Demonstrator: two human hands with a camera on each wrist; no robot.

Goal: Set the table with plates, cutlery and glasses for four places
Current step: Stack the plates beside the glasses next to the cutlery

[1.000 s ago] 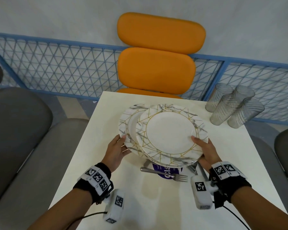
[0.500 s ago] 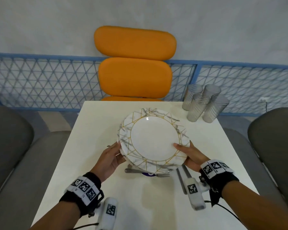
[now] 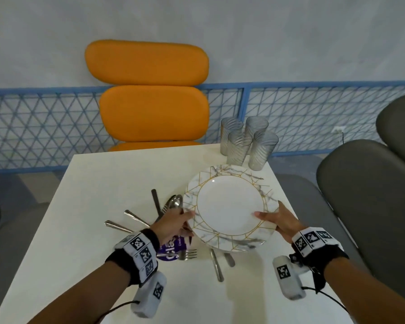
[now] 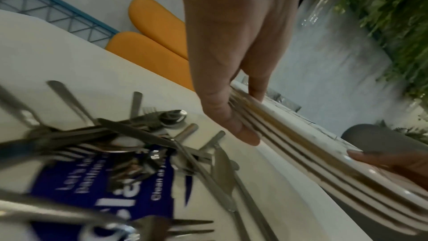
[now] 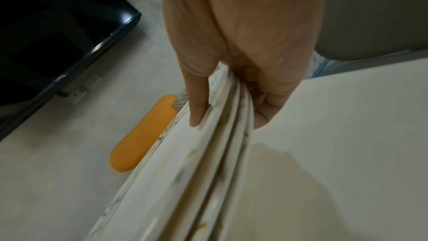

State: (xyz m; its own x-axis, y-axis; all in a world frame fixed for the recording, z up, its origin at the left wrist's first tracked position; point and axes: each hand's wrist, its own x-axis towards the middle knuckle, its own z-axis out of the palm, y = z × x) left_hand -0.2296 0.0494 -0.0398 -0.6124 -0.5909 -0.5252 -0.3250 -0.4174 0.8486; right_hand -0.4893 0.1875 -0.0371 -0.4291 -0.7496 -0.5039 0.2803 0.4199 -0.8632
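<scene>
A stack of several white marbled plates with gold lines [image 3: 229, 206] hangs above the right half of the white table [image 3: 108, 183]. My left hand [image 3: 173, 224] grips its left rim [image 4: 266, 125], thumb on top and fingers below. My right hand [image 3: 276, 220] grips the near right rim [image 5: 222, 116] the same way. A pile of forks, knives and spoons [image 3: 166, 211] lies on a purple-printed napkin [image 3: 173, 250] left of and below the stack [image 4: 143, 135]. Several ribbed clear glasses [image 3: 248, 142] stand together at the far right corner.
An orange chair [image 3: 150, 101] stands at the table's far side before a blue mesh fence [image 3: 33, 127]. Grey chairs flank the table on the right [image 3: 365, 195] and left [image 3: 12, 232]. The table's right edge lies close under the stack.
The two shifted plates came together into one even stack. Both hands carried the stack to the right, which uncovered the cutlery pile. The head view swung right.
</scene>
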